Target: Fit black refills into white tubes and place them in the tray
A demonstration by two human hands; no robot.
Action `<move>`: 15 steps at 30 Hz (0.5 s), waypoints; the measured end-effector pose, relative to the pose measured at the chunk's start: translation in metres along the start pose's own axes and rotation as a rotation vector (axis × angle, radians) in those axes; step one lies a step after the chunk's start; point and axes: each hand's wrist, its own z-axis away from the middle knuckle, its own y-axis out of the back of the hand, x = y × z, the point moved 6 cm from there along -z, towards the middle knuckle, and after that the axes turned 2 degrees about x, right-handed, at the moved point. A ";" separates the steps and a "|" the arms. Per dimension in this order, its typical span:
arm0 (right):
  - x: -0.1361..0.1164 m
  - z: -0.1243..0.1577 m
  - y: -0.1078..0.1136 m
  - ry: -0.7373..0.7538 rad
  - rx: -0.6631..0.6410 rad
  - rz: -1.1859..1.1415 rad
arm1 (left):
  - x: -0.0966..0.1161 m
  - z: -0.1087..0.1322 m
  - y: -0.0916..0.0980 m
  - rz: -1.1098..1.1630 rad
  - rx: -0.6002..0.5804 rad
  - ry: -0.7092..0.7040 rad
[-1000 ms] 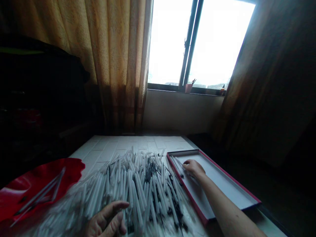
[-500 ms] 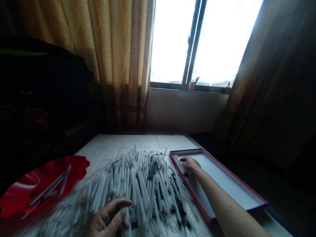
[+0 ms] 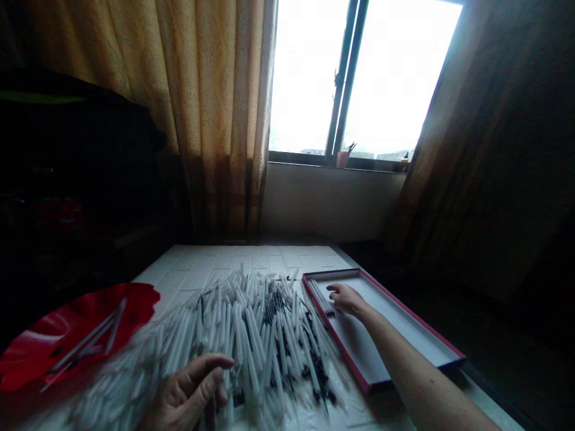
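Observation:
Over the lid-like shallow box (image 3: 406, 314), white inside with a red rim, is my right hand (image 3: 347, 298). Its fingers are apart, and nothing shows in them. Just left of it, a few slim translucent tubes with dark ends (image 3: 320, 296) lie along the box's left wall. My left hand (image 3: 191, 392) hovers at the near edge of a big pile of similar translucent tubes (image 3: 242, 335). Its thumb and index finger are apart, with nothing visible between them; the other fingers are partly hidden. Dark thin rods (image 3: 275, 302) are mixed into the pile.
On the left stands a red wavy-edged dish (image 3: 27, 353) with several tubes inside. All this rests on a white brick-patterned table (image 3: 193, 257). Behind are curtains (image 3: 215, 120) and a window with a pink cup (image 3: 342, 158) on its sill. A dark bulky bag-like shape (image 3: 76, 143) stands far left.
My right hand has moved slightly right, away from the tubes in the box, which now show more clearly. My left hand is much the same. The whole view has shifted a little.

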 end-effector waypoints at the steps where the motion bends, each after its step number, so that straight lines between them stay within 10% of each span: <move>1: -0.002 0.005 0.004 0.027 0.018 -0.022 | 0.001 -0.001 0.001 0.012 -0.014 -0.006; 9: -0.054 0.097 0.008 0.406 0.240 -0.140 | 0.030 -0.009 0.042 0.132 0.260 -0.154; 15: -0.090 0.139 -0.014 0.600 0.165 -0.002 | 0.044 -0.009 0.059 0.174 0.421 -0.191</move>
